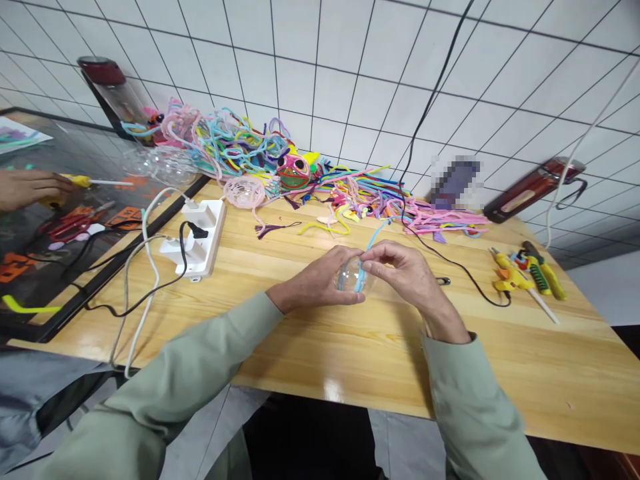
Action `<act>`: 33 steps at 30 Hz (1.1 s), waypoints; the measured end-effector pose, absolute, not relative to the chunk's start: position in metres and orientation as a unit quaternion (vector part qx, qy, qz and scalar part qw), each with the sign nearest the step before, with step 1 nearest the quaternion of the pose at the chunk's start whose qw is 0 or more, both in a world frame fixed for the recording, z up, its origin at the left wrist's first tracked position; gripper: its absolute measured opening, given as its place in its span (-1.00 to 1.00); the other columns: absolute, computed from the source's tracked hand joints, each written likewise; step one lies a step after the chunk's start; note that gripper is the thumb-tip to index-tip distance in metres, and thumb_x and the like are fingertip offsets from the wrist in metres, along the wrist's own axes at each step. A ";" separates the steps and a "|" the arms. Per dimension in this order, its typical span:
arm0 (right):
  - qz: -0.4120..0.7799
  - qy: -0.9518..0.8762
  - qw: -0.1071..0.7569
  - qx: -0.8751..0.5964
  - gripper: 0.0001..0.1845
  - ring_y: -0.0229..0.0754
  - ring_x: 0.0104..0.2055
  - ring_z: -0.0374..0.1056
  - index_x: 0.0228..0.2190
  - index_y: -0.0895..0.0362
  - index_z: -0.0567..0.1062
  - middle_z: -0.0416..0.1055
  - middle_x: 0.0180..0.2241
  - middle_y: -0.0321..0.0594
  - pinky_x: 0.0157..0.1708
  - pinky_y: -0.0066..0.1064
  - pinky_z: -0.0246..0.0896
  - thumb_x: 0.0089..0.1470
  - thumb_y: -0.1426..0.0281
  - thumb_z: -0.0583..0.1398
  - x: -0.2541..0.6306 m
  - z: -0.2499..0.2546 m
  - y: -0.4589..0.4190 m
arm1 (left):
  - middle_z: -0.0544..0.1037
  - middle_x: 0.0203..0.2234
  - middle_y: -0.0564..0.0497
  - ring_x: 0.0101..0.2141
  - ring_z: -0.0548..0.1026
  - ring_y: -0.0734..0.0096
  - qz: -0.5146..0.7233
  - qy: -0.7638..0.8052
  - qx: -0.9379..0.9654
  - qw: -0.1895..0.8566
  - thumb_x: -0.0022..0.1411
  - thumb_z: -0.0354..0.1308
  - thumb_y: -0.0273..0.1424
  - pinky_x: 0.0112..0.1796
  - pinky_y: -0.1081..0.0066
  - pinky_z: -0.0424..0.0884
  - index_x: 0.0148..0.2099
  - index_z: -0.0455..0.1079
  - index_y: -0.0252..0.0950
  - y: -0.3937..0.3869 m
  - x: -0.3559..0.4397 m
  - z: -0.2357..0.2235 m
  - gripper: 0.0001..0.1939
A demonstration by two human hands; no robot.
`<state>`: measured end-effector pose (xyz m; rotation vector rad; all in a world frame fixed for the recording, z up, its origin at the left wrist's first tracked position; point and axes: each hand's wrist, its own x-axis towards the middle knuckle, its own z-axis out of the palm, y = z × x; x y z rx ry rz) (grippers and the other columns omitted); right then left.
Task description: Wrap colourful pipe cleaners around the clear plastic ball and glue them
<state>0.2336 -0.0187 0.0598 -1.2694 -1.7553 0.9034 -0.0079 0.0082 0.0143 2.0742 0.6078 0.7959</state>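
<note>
Above the middle of the table, my left hand is wrapped round a small clear plastic ball. A light blue pipe cleaner runs across the ball's surface, and its loose end sticks up beyond my fingers. My right hand pinches this pipe cleaner between thumb and forefinger at the ball's upper right edge. Part of the ball is covered by my fingers.
Many coloured pipe cleaners lie along the wall, with a finished fish-like ball among them. A white power strip is left; a yellow glue gun and pliers are right. Another person's hand holds a yellow tool.
</note>
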 end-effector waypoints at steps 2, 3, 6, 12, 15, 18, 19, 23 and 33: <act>0.350 -0.685 0.389 -0.507 -0.77 -0.08 -0.26 0.53 -0.30 0.02 0.76 0.71 -0.26 -0.18 -0.14 -0.17 0.40 0.13 0.14 0.48 0.231 0.061 -0.020 | 0.57 0.34 -0.29 0.37 0.52 -0.16 0.321 0.235 0.828 0.396 0.32 0.49 -0.08 0.44 -0.14 0.44 0.43 0.39 -0.24 0.008 -0.007 0.013 -0.24; 0.349 -0.684 0.389 -0.509 -0.77 -0.09 -0.27 0.51 -0.30 0.03 0.75 0.71 -0.27 -0.18 -0.15 -0.17 0.40 0.13 0.14 0.47 0.230 0.061 -0.020 | 0.55 0.37 -0.32 0.40 0.50 -0.18 0.322 0.236 0.829 0.392 0.31 0.49 -0.07 0.46 -0.16 0.42 0.46 0.36 -0.25 0.008 -0.007 0.011 -0.19; 0.344 -0.686 0.390 -0.510 -0.77 -0.11 -0.29 0.49 -0.31 0.03 0.72 0.68 -0.29 -0.20 -0.18 -0.19 0.38 0.13 0.14 0.47 0.229 0.062 -0.020 | 0.41 0.51 -0.41 0.52 0.40 -0.28 0.324 0.253 0.824 0.390 0.26 0.53 -0.03 0.54 -0.22 0.32 0.58 0.22 -0.29 0.008 -0.006 0.006 0.02; 0.371 -0.660 0.411 -0.507 -0.58 -0.06 -0.11 0.52 -0.20 0.01 0.59 0.60 -0.19 -0.24 -0.01 -0.15 0.46 0.02 0.12 0.56 0.232 0.057 -0.016 | 0.30 0.58 -0.49 0.60 0.27 -0.35 0.331 0.260 0.816 0.397 0.23 0.56 0.03 0.60 -0.26 0.19 0.63 0.11 -0.36 0.008 -0.006 -0.002 0.17; 0.446 -0.615 0.404 -0.509 -0.47 0.04 0.16 0.54 -0.06 -0.02 0.56 0.63 0.05 -0.17 0.15 -0.07 0.50 0.04 0.08 0.56 0.231 0.053 -0.016 | 0.31 0.58 -0.46 0.60 0.28 -0.38 0.335 0.265 0.810 0.402 0.19 0.59 0.00 0.59 -0.29 0.20 0.63 0.14 -0.31 0.008 -0.006 0.001 0.18; 0.536 -0.568 0.381 -0.495 -0.41 0.07 0.29 0.53 0.09 -0.04 0.55 0.62 0.23 -0.14 0.22 -0.05 0.51 0.10 0.07 0.51 0.228 0.049 -0.018 | 0.35 0.56 -0.38 0.58 0.31 -0.34 0.340 0.256 0.813 0.398 0.19 0.59 -0.08 0.59 -0.24 0.23 0.63 0.18 -0.25 0.007 -0.005 0.007 0.12; 0.561 -0.552 0.376 -0.489 -0.41 0.07 0.28 0.54 0.11 -0.04 0.56 0.62 0.25 -0.14 0.21 -0.07 0.51 0.11 0.08 0.50 0.226 0.049 -0.018 | 0.36 0.55 -0.36 0.57 0.32 -0.32 0.342 0.253 0.815 0.394 0.19 0.59 -0.11 0.59 -0.23 0.23 0.62 0.19 -0.24 0.007 -0.005 0.008 0.10; 0.613 -0.506 0.375 -0.476 -0.47 0.05 0.17 0.59 0.08 -0.03 0.61 0.66 0.19 -0.15 0.06 -0.17 0.54 0.09 0.14 0.49 0.221 0.049 -0.020 | 0.38 0.55 -0.38 0.56 0.33 -0.32 0.338 0.252 0.815 0.398 0.16 0.63 -0.13 0.60 -0.24 0.20 0.60 0.23 -0.25 0.011 -0.003 0.009 0.10; 0.539 -0.553 0.422 -0.475 -0.32 0.13 0.28 0.57 0.11 -0.03 0.55 0.67 0.19 -0.14 0.25 -0.05 0.49 -0.02 0.11 0.52 0.222 0.052 -0.018 | -0.06 0.74 -0.39 0.63 0.19 -0.51 0.345 0.301 0.636 0.621 0.05 0.69 0.17 0.51 -0.35 0.33 0.74 0.02 -0.12 0.008 -0.010 0.017 0.44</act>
